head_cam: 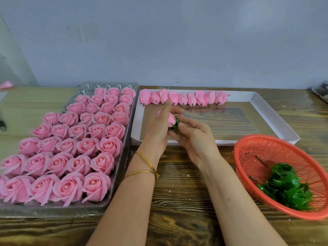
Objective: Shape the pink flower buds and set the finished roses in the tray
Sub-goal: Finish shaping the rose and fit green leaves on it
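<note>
Both hands were over the white cardboard tray point(241, 95), left hand point(158, 128) wrapped round a pink bud point(171, 118) and right hand point(193, 139) pinching its green base point(175, 124). Plastic tray point(122, 157) of finished roses point(71, 139) sat left on a grainy wooden table point(186, 192), plain grey wall point(159, 41) behind.

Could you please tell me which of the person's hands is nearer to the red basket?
Right. The right hand sits just left of and above the red basket in the view; the left hand lies farther left, beyond it. Both hold one pink flower bud.
</note>
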Demonstrator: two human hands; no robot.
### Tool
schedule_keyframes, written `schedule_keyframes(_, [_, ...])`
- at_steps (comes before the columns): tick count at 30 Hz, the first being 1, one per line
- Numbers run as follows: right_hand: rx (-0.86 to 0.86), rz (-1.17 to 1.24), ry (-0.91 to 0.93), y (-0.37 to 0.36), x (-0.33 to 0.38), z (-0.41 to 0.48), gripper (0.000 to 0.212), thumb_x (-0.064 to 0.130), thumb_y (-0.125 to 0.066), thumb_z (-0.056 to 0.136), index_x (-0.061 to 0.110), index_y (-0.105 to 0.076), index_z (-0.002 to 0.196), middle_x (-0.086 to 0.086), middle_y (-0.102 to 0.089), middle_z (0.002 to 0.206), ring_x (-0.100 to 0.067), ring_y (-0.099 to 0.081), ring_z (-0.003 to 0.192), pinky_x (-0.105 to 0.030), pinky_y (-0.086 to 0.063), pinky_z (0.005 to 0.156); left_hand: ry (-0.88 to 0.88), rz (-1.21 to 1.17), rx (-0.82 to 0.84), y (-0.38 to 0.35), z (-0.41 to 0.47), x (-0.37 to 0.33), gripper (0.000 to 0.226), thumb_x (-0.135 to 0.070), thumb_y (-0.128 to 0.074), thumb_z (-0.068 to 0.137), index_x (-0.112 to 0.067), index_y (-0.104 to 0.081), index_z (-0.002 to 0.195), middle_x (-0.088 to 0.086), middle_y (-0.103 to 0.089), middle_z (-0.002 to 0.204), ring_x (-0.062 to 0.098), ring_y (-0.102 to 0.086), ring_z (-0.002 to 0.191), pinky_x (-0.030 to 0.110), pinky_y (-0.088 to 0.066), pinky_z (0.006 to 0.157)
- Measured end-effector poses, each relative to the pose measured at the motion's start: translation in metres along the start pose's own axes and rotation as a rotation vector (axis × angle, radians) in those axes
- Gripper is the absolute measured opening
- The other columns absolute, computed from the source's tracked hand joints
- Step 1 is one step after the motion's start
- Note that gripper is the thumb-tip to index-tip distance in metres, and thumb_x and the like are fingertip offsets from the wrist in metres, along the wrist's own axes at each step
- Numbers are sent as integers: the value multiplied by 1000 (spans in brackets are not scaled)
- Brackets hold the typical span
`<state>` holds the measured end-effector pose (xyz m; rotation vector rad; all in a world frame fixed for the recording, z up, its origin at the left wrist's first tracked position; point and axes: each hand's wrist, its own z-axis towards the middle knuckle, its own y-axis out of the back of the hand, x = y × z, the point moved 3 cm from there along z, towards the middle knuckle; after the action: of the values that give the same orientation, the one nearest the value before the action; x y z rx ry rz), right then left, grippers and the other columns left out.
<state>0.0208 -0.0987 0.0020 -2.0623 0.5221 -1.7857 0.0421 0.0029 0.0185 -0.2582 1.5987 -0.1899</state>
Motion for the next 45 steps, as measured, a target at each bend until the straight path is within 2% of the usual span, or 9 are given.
schedule_keyframes(4, [-30, -2, 33, 1, 0, 0, 24, -15, -54, 90, 1, -66, 104, -11, -75, 89, -22, -74, 87, -29, -60, 74, -14, -2, 6, -1, 0, -1, 44, -41, -49, 98, -25, -74, 66, 3, -74, 92, 12, -68, 89, 28, -53, 82])
schedule_keyframes(9, [-57, -22, 95, 4, 0, 2, 33, -21, -60, 81, 0, -65, 107, -16, -73, 99, -25, -71, 96, -33, -58, 86, -5, -20, 28, -2, -1, -2, 42, -39, -47, 99, -25, -76, 73, -2, -74, 89, 10, -67, 86, 35, -51, 85])
schedule_keyframes(12, [-55, -69, 152, 4, 0, 2, 38, -22, -66, 75, 2, -65, 105, -12, -74, 97, -22, -72, 92, -26, -57, 81, 11, -12, 32, -3, -1, -1, 40, -40, -48, 99, -23, -76, 75, 1, -75, 93, 11, -68, 84, 34, -54, 81])
schedule_keyframes(17, [-62, -196, 240, 3, 3, 2, 39, -19, -74, 70, 7, -65, 97, 2, -75, 83, -16, -73, 85, -22, -56, 74, 5, 11, 53, -5, -1, -1, 39, -38, -49, 98, -22, -76, 76, 2, -75, 94, 15, -70, 91, 42, -53, 92])
schedule_keyframes(23, [-32, -146, 125, 3, 3, 3, 24, -8, -68, 82, -1, -65, 106, -17, -72, 100, -28, -70, 98, -36, -55, 91, -9, -43, 64, -1, 0, -2, 39, -36, -49, 99, -22, -76, 75, -3, -74, 86, 8, -69, 81, 33, -53, 83])
schedule_keyframes(26, [8, -119, 54, 2, 5, 1, 19, -2, -58, 93, -7, -65, 109, -20, -71, 100, -25, -71, 90, -29, -58, 82, -17, -56, 68, 0, 1, -2, 37, -36, -48, 100, -20, -76, 80, -1, -73, 88, 12, -68, 85, 30, -54, 81])
schedule_keyframes(30, [75, -167, 34, 0, 6, -1, 20, 3, -52, 98, 2, -72, 93, -12, -72, 80, -19, -68, 73, -22, -57, 69, 1, -39, 78, -2, 1, -1, 37, -40, -47, 99, -15, -74, 91, -1, -72, 87, 12, -67, 84, 28, -55, 77])
schedule_keyframes(37, [79, -136, 73, 1, 7, -2, 24, -6, -57, 92, -6, -68, 113, -15, -74, 97, -19, -72, 88, -24, -58, 78, 6, 10, 102, -3, 2, -3, 36, -44, -46, 98, -27, -77, 94, -4, -69, 87, 15, -63, 92, 40, -51, 92])
schedule_keyframes(45, [50, -230, 157, 4, 9, -2, 28, -12, -67, 81, 4, -73, 104, -22, -72, 100, -31, -68, 99, -40, -53, 96, 26, 41, 115, -2, 0, -2, 32, -43, -49, 97, -27, -76, 102, -3, -67, 96, 22, -63, 103, 48, -49, 98])
